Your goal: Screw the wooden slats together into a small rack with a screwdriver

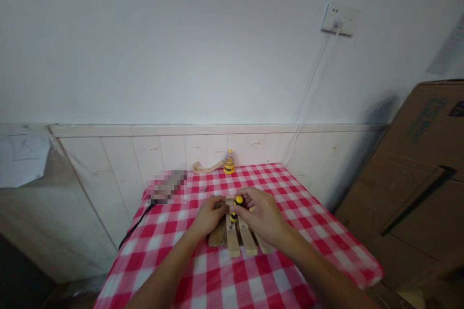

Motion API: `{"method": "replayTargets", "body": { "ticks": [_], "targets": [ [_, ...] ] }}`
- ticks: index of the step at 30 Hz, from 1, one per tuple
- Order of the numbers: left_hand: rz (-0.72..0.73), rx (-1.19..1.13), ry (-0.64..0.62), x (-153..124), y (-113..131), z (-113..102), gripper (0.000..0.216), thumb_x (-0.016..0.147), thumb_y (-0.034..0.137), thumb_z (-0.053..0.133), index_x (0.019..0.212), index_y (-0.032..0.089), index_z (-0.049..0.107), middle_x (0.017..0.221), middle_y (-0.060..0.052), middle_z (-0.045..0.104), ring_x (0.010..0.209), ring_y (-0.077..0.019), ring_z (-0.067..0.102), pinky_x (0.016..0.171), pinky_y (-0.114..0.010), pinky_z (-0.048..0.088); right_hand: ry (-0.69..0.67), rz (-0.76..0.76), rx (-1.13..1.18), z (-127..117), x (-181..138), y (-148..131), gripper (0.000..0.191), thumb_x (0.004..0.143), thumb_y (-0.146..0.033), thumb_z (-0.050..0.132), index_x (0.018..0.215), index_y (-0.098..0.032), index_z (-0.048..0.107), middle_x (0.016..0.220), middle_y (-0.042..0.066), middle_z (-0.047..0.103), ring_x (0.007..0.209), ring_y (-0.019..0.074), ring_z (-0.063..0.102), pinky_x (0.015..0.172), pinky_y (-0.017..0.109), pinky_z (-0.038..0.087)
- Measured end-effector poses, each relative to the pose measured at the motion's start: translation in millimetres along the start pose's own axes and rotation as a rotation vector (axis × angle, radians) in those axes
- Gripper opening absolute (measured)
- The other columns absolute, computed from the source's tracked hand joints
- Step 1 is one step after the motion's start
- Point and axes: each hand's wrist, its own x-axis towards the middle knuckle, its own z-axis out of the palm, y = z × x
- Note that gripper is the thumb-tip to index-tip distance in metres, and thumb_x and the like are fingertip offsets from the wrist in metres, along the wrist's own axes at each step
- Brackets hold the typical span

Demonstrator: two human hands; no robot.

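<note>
My right hand (264,210) is closed around a yellow-and-black screwdriver (238,200), its rounded handle end facing up toward me. Yellow and black also show just below the thumb, over the leftmost of several pale wooden strips (233,244). My left hand (211,213) has thumb and fingers pinched together at the far part of that strip's left edge, close to the screwdriver. Small dark marks, perhaps screws, sit on two of the strips. Beneath the strips lies a brown wooden board (216,237), partly hidden by my hands. The screwdriver's tip cannot be made out.
A red-and-white checked cloth (203,280) covers the table. By the wall stand a yellow-capped clear container (229,161) and a pale curved piece (206,168). A pixelated flat item (166,187) with a black strap lies left. Large cardboard (406,174) leans at right.
</note>
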Motion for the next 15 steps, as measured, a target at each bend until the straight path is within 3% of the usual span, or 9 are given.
{"method": "replayTargets", "body": {
  "ticks": [5, 12, 15],
  "targets": [
    [-0.009, 0.004, 0.01, 0, 0, -1, 0.022, 0.073, 0.031, 0.072, 0.09, 0.017, 0.076, 0.096, -0.009, 0.077, 0.096, -0.0268, 0.068, 0.087, -0.035, 0.052, -0.031, -0.003, -0.045, -2, -1, 0, 0.011, 0.085, -0.014, 0.076, 0.094, -0.019, 0.072, 0.084, 0.003, 0.076, 0.076, 0.0188, 0.071, 0.069, 0.029, 0.053],
    [-0.008, -0.003, -0.007, -2, 5, 1, 0.02, 0.073, 0.028, 0.067, 0.088, 0.017, 0.076, 0.093, -0.008, 0.076, 0.094, -0.0258, 0.069, 0.087, -0.035, 0.052, -0.175, -0.036, 0.032, -8, 2, -11, 0.031, 0.085, -0.003, 0.069, 0.107, -0.022, 0.077, 0.106, 0.006, 0.079, 0.094, 0.0205, 0.074, 0.082, 0.031, 0.056],
    [-0.022, 0.002, -0.004, -3, 9, 0, 0.02, 0.072, 0.026, 0.067, 0.088, 0.017, 0.076, 0.095, -0.008, 0.076, 0.096, -0.0257, 0.069, 0.089, -0.035, 0.051, -0.172, -0.024, 0.029, -8, 2, -15, 0.029, 0.084, -0.005, 0.071, 0.106, -0.023, 0.077, 0.103, 0.005, 0.079, 0.093, 0.0209, 0.074, 0.081, 0.031, 0.056]
  ]
}}
